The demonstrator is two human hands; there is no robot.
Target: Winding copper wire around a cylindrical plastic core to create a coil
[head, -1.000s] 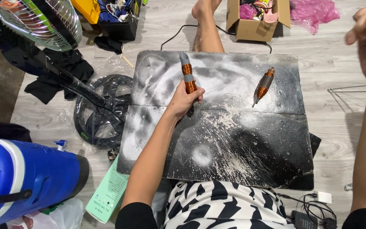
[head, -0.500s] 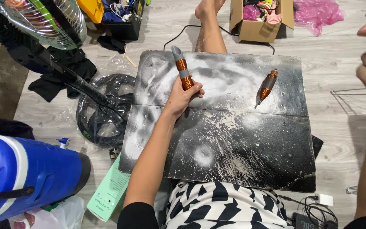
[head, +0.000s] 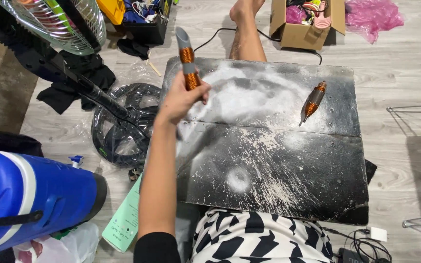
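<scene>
Our left grip is wrapped around the orange tool, lifted above the dusty surface. A second tool lies well off to its right. Right grip out of sight.

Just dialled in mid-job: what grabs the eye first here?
The left hand holds an orange-and-grey tool raised over the upper left corner of a black board smeared with white powder. A second orange tool lies on the board's upper right. A big blue jug lies on the floor at lower left.
</scene>
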